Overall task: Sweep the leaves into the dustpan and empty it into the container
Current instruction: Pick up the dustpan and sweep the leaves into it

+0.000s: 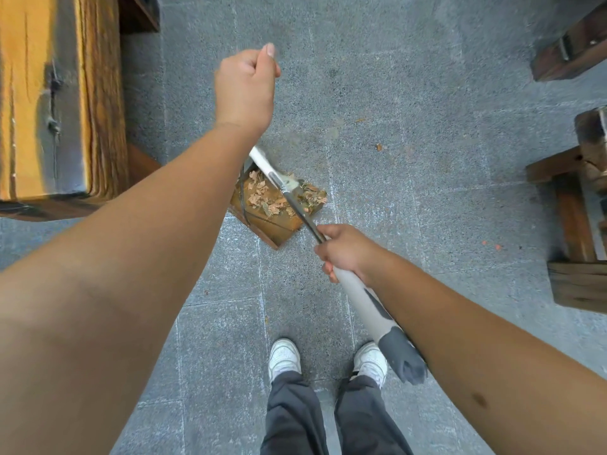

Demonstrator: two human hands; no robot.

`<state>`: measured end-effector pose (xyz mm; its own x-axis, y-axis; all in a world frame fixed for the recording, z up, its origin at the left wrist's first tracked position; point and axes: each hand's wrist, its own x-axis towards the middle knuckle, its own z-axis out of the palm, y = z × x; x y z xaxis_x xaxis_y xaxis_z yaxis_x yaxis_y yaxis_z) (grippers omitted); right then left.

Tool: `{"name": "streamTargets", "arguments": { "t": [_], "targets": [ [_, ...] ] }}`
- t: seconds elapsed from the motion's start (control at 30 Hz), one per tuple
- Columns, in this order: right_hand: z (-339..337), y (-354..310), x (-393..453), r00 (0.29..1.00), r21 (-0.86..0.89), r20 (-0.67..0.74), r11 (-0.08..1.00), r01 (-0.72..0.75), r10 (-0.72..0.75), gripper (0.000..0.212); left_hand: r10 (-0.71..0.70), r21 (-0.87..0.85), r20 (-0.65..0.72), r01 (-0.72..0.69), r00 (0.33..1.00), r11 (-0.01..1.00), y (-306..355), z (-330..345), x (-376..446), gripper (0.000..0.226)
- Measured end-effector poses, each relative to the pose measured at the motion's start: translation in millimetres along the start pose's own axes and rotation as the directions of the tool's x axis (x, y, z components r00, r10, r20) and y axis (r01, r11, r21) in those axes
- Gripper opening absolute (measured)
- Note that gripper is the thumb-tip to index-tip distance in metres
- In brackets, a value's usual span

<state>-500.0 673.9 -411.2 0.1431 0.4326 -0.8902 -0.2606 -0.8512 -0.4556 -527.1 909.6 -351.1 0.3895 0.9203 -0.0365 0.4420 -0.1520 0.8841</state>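
Note:
A brown dustpan stands on the grey paving ahead of my feet, with dry leaves piled in it. Its thin dark wire handle rises out of the pan and goes out of sight behind my left wrist. My left hand is raised above the pan in a fist with the thumb up, and the handle's top is hidden inside it. My right hand grips the broom handle, which is white and grey. The broom's metal rod crosses over the pan, and its head is hidden under my left forearm.
A large wooden bench or table stands at the left. Dark wooden furniture lines the right edge. A few stray leaf bits lie on the paving beyond the pan. My white shoes are at the bottom centre.

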Motion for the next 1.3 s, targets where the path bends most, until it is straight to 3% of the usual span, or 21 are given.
{"name": "streamTargets", "arguments": {
  "t": [0.1,0.2,0.33,0.5,0.8,1.03,1.3],
  "targets": [
    [-16,7,-18,0.997,0.226,0.079,0.973,-0.043,0.026,0.055,-0.005,0.008,0.004,0.005,1.000,1.000,1,1,0,0.039],
    [-36,5,-34,0.996,0.263,0.089,0.964,-0.026,0.002,0.049,0.003,0.008,0.006,-0.003,1.000,1.000,0,0,-1,0.040],
    [-57,-12,-41,0.996,0.035,-0.074,0.998,0.061,-0.058,0.055,0.000,-0.006,0.006,0.000,1.000,1.000,0,-3,-4,0.040],
    [-85,-33,-17,0.956,-0.217,-0.270,0.975,0.055,-0.114,0.050,-0.006,-0.037,0.006,0.006,1.000,0.999,-6,-3,-5,0.042],
    [-155,-37,30,0.871,-0.405,-0.480,0.907,-0.115,-0.104,0.030,0.020,-0.090,-0.026,-0.022,0.999,0.996,-13,-7,-5,0.044],
    [-82,-1,24,0.942,-0.245,-0.332,0.969,-0.033,-0.052,0.046,0.012,-0.133,-0.017,-0.015,1.000,0.991,-10,-9,-8,0.044],
    [5,34,-18,0.999,-0.050,-0.038,0.999,-0.005,0.003,0.059,0.019,-0.035,0.024,-0.018,1.000,0.999,12,3,-10,0.042]
  ]
}}
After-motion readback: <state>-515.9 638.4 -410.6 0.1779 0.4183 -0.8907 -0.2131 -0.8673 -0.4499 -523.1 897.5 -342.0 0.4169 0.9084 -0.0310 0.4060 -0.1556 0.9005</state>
